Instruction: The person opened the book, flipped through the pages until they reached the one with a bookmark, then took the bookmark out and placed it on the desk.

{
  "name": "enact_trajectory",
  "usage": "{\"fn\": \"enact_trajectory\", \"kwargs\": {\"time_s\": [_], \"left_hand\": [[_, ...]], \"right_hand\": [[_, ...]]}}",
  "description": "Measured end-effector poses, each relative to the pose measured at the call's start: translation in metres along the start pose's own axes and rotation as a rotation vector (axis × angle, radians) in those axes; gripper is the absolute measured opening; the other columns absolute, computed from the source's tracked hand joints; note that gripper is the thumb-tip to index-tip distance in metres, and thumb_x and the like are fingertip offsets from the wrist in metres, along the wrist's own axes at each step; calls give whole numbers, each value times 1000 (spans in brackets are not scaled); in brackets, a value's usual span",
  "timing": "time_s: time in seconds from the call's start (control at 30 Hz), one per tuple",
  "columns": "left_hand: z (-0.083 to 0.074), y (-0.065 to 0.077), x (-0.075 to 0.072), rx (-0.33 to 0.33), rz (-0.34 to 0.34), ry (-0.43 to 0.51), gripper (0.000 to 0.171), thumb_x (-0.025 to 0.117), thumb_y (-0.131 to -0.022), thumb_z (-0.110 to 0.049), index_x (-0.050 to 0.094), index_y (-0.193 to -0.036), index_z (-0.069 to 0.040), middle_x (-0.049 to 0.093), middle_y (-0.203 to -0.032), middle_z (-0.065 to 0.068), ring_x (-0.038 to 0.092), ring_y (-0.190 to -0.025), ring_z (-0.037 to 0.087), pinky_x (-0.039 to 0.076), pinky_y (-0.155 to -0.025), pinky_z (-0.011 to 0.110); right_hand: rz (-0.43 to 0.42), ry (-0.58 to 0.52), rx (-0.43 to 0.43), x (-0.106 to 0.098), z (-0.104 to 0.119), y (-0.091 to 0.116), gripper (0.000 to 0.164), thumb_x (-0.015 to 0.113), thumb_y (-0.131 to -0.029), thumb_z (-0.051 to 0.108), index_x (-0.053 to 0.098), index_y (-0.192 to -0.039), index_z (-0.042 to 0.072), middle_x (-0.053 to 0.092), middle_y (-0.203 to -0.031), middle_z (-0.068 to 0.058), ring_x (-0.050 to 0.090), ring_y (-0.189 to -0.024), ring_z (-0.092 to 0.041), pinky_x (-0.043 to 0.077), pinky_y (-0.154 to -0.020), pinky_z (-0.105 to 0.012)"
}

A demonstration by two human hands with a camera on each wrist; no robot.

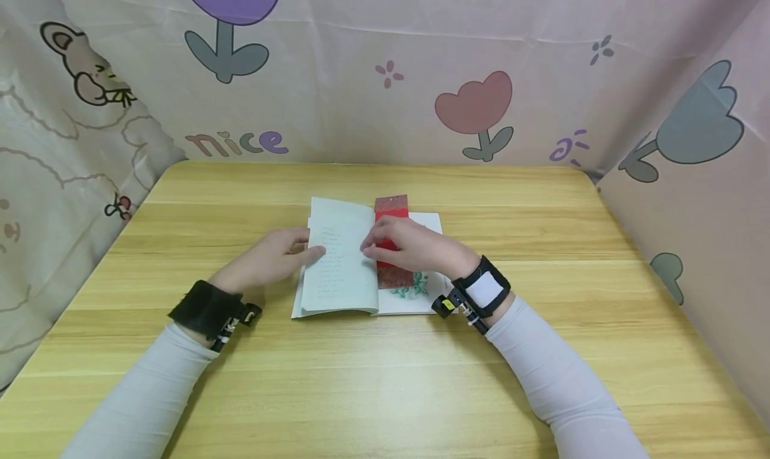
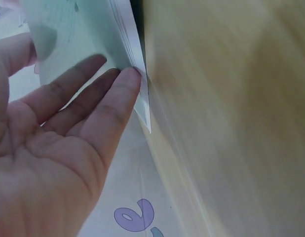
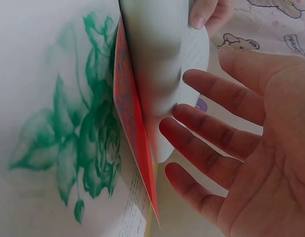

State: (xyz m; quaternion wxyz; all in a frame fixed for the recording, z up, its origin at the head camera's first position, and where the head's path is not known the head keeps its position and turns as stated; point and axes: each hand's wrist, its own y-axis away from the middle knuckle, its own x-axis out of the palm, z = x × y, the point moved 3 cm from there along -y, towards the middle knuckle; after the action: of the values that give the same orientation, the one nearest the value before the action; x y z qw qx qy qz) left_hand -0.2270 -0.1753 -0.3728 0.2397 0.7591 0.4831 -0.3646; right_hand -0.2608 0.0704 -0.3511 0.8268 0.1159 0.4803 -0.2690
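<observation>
An open book (image 1: 343, 278) lies mid-table, its left pages lifted and bowed near the spine. My left hand (image 1: 279, 255) holds the left edge, thumb over the printed page and fingers at the page edge (image 2: 124, 37). A red card like a bookmark (image 1: 394, 276) stands along the spine, patterned at both ends. Over it, my right hand (image 1: 412, 245) reaches across with fingertips right at the left page. The right wrist view shows these fingers (image 3: 211, 118) loosely extended beside the red card (image 3: 130, 108). A green flower print (image 3: 100, 133) covers part of the right page.
The book rests on a light wooden table (image 1: 385, 392). A printed curtain (image 1: 361, 65) hangs behind the table and along both sides. Each wrist wears a black strap (image 1: 201, 312) with a small camera (image 1: 446, 305).
</observation>
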Motion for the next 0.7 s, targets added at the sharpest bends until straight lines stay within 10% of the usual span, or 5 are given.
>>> {"fn": "enact_trajectory", "kwargs": {"time_s": [0.7], "left_hand": [[1, -4, -1, 13, -111, -107, 98, 74, -84, -28, 11, -156, -7, 47, -133, 21, 53, -102, 28, 48, -85, 42]], "right_hand": [[48, 24, 43, 8, 3, 1, 31, 64, -93, 31, 69, -120, 16, 53, -121, 0, 48, -108, -16, 48, -87, -27]]}}
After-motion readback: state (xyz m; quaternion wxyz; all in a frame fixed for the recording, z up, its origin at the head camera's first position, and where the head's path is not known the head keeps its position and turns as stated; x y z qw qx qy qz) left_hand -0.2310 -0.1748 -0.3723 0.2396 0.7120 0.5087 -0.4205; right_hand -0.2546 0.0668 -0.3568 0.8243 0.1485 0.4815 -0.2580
